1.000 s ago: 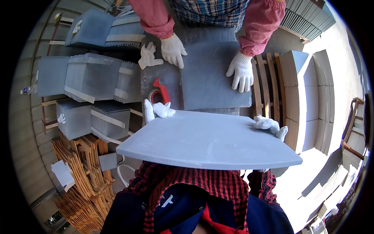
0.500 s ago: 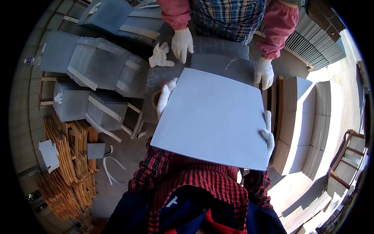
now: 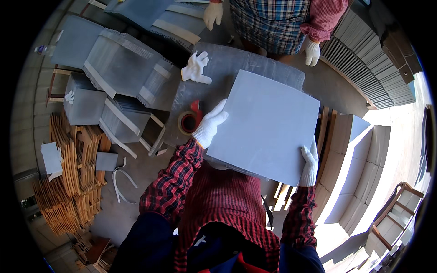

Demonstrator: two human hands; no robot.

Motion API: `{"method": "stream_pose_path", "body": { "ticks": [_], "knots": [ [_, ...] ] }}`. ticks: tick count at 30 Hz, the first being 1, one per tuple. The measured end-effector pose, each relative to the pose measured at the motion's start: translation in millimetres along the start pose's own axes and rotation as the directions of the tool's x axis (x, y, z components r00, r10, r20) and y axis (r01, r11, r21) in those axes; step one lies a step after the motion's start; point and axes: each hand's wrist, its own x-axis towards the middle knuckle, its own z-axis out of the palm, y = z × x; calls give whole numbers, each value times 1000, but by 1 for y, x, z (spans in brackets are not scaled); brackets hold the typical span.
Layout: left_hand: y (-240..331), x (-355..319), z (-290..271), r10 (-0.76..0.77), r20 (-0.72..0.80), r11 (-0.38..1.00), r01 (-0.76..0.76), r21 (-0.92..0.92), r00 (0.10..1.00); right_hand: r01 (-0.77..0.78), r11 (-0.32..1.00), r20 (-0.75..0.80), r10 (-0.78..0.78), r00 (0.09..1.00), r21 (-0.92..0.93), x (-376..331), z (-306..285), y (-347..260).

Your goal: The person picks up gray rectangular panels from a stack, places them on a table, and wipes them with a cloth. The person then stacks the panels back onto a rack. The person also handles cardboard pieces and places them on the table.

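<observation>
A: Workshop's pretty packed: grey sheets (image 3: 116,68) are stacked in the upper left of the frame, wooden slats (image 3: 75,168) are piled at the left, and a red tape dispenser (image 3: 196,107) and a loose white glove (image 3: 196,68) are set out on the counter (image 3: 227,57), upper centre. Where's the grey panel (image 3: 268,129)?

B: Just right of centre, over the lower right part of the counter; whether it's set down or held up can't be told. Its left edge is touched by the gloved left hand (image 3: 211,124), fingers nearly straight, thumb a bit apart. The right edge is met by the right hand (image 3: 309,166), thumb over the top face. Anything curled underneath is hidden, so the grip can't be judged.

A: Looks like it's being steadied. Tips?

B: Edges only, imo. Pressure should probably be matched on both sides, with the panel kept flat so no corner gets knocked.

A: Which way's it pointing?

B: Turned slightly clockwise, side edges running toward the upper right. Looks near square, so no clear long axis can be picked out.
</observation>
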Motion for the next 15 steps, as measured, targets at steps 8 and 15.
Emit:
{"method": "stream_pose_path", "body": {
  "ticks": [8, 15],
  "knots": [
    [-43, 26, -18, 83, -177, 993, -66, 101, 981, -12, 987, 48, 20, 999, -159, 48, -18, 28],
    [-49, 31, -15, 116, -208, 886, -7, 463, 971, -70, 975, -12, 69, 998, -210, 50, -17, 37]
  ]
}}
